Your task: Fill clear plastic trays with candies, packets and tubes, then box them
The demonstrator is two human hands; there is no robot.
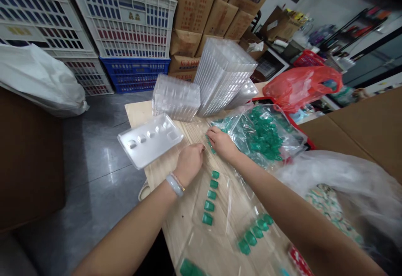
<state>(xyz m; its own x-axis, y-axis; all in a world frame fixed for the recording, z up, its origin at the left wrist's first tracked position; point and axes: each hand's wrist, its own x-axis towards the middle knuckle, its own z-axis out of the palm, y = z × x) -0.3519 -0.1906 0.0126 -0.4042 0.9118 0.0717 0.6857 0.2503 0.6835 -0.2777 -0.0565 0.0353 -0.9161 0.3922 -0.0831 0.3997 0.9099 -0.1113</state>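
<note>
My left hand (189,162) rests on the wooden table (176,171), fingers curled under, beside a clear plastic blister tray (150,139) that overhangs the table's left edge. My right hand (221,142) is closed in a pinch on small green pieces at the mouth of a clear bag of green pieces (262,135). A column of green pieces (210,197) sits in a clear tray just below my hands. Another row of green pieces (254,234) lies nearer to me.
Stacks of clear blister trays (220,73) stand at the table's far end. A red plastic bag (298,85) and cardboard (370,129) lie on the right. White and blue crates (125,20) and brown cartons (204,12) line the back. A white bag (37,79) sits left.
</note>
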